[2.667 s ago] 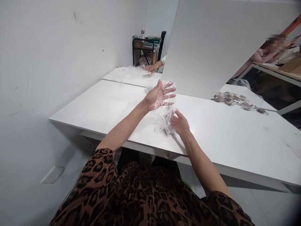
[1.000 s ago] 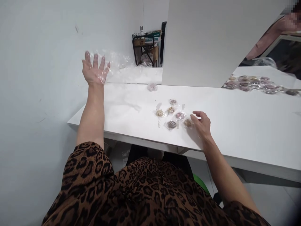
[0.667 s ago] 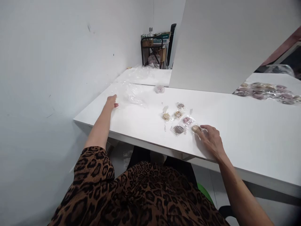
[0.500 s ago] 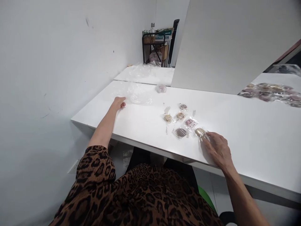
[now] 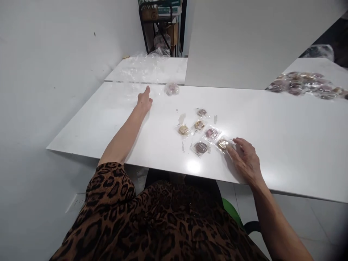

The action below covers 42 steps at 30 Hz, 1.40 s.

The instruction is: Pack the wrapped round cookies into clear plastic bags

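Observation:
At the front right of the white table, my right hand (image 5: 246,159) has its thumb and fingers at the clear wrapper of a yellowish round wrapped cookie (image 5: 223,145). Beside it lie a pink wrapped cookie (image 5: 211,133), a dark brown one (image 5: 201,147) and several other small ones, such as a pale yellow packet (image 5: 183,130). My left hand (image 5: 145,100) reaches across the table with a finger stretched out and nothing visible in its grasp. Just beyond it spreads crumpled clear plastic (image 5: 138,70). To its right sits a pinkish item in clear wrapping (image 5: 172,88).
A grey upright panel (image 5: 225,43) stands at the table's back edge. Behind it at the right lies a pile of wrapped packets (image 5: 307,84). A black rack with boxes (image 5: 157,21) stands at the far back, and a white wall (image 5: 54,72) borders the left.
My left hand has moved forward, and the clear plastic has shifted away toward the back. My right hand stays at the yellowish wrapped cookie. The view has tilted down and shifted.

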Available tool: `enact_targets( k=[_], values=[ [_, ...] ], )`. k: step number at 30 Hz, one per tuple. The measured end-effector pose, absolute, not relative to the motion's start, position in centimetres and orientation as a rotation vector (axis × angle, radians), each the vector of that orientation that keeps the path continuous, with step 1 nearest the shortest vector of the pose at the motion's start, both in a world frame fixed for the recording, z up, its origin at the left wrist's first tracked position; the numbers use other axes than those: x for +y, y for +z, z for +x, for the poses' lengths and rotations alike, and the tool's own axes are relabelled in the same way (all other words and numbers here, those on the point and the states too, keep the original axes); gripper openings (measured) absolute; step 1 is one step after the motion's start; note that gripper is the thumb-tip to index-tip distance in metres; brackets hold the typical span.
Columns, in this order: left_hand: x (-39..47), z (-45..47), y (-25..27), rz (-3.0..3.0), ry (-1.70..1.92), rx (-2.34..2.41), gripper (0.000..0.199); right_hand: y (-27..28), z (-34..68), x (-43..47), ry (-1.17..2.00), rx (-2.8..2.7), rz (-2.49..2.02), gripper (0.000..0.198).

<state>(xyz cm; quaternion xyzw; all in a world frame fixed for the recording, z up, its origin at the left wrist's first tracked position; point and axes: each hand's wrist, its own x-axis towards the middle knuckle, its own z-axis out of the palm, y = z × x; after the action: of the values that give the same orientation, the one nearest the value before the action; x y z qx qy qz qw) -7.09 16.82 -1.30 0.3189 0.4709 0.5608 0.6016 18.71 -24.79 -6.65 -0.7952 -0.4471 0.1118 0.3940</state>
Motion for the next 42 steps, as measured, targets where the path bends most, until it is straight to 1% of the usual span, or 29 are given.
enact_targets(
  k=[2, 4, 6, 9, 11, 13, 15, 18, 19, 20, 22, 25, 28, 31, 34, 37, 42],
  values=[
    [14.9, -6.2, -0.6, 0.751, 1.142, 1.104, 0.045, -6.5, 18.8, -24.6, 0.296, -1.170, -2.030, 0.062],
    [14.3, -6.0, 1.2, 0.699, 1.060, 1.049, 0.063, -6.5, 18.9, -24.4, 0.287, -1.207, -2.037, 0.064],
    [14.9, -6.4, 3.7, 0.603, 1.159, 0.936, 0.070, -6.5, 19.0, -24.3, 0.264, -1.233, -2.041, 0.066],
    [15.7, -7.0, 6.2, 0.594, 1.380, 0.865, 0.062, -6.6, 18.9, -23.9, 0.248, -1.268, -2.064, 0.069],
    [14.5, -6.7, 5.9, 0.756, 1.313, 0.919, 0.058, -6.6, 18.8, -23.6, 0.259, -1.282, -2.091, 0.069],
    [11.4, -6.0, 4.4, 1.040, 1.078, 0.974, 0.056, -6.4, 18.8, -23.2, 0.282, -1.274, -2.104, 0.070],
    [7.2, -5.3, 2.3, 1.457, 0.749, 0.940, 0.054, -6.1, 18.8, -22.9, 0.320, -1.225, -2.090, 0.074],
    [1.6, -4.5, 0.0, 2.044, 0.316, 0.746, 0.059, -5.5, 19.1, -22.2, 0.425, -1.082, -2.046, 0.086],
    [0.4, -4.3, -0.5, 2.196, 0.210, 0.727, 0.061, -5.2, 19.2, -22.0, 0.471, -1.043, -2.022, 0.087],
    [-0.5, -4.1, -0.8, 2.324, 0.129, 0.728, 0.060, -5.0, 19.3, -21.8, 0.520, -1.014, -1.990, 0.085],
    [-1.3, -3.8, -1.1, 2.504, 0.045, 0.771, 0.056, -4.5, 19.5, -21.3, 0.625, -0.980, -1.907, 0.073],
    [-1.5, -3.8, -1.5, 2.569, 0.085, 0.839, 0.057, -3.8, 19.6, -20.7, 0.768, -0.948, -1.791, 0.059],
    [-1.6, -4.2, -2.3, 2.384, 0.218, 0.855, 0.068, -2.8, 19.7, -20.3, 0.823, -0.929, -1.690, 0.057],
    [-2.0, -4.6, -3.3, 2.210, 0.333, 0.763, 0.066, -1.5, 20.0, -19.5, 0.862, -0.937, -1.612, 0.056],
    [-2.2, -4.3, -4.2, 2.177, 0.416, 0.637, 0.064, -0.8, 20.4, -17.7, 0.906, -1.015, -1.689, 0.055],
    [-2.0, -3.8, -4.9, 2.194, 0.458, 0.553, 0.066, -0.9, 20.5, -15.3, 0.877, -1.082, -1.903, 0.060],
    [-1.3, -3.3, -5.7, 2.197, 0.466, 0.494, 0.071, -1.1, 19.5, -12.3, 0.766, -1.117, -2.058, 0.086]
  ],
)
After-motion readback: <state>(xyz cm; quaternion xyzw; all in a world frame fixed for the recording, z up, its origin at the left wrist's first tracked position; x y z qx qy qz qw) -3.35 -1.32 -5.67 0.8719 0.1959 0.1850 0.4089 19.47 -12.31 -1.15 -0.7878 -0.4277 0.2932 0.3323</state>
